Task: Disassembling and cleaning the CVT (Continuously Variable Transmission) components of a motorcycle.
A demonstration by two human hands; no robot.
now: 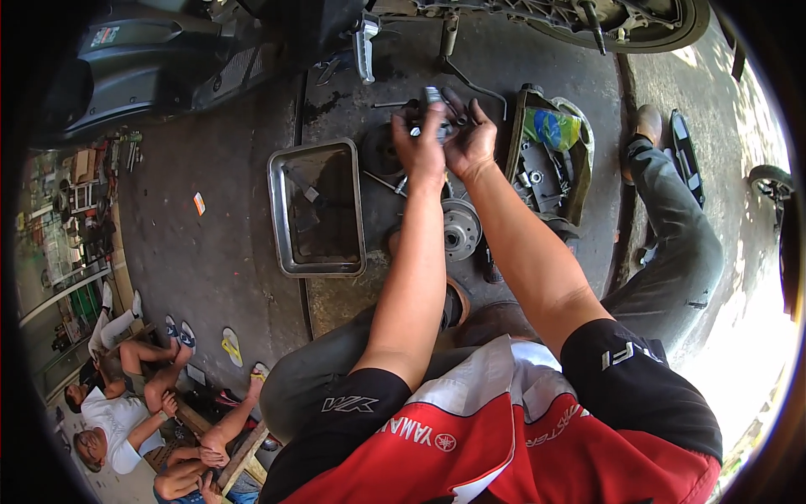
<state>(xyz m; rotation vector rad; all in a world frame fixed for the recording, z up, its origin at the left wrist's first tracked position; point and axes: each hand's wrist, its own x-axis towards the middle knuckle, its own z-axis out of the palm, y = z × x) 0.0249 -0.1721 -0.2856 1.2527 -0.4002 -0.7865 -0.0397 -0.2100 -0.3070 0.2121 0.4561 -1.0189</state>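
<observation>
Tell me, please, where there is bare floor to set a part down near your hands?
Bare concrete lies left of the metal tray, toward the sandals. Between the tray and the open engine cover it is crowded with round parts.

**Oil-stained workshop floor in bright daylight**

Dark, stained concrete floor [218,227] runs to the far side, where a black scooter body [143,59] stands. Cluttered shelves [71,218] line the left. Hard sunlight [756,353] washes the right edge. People sit on the near left.
</observation>
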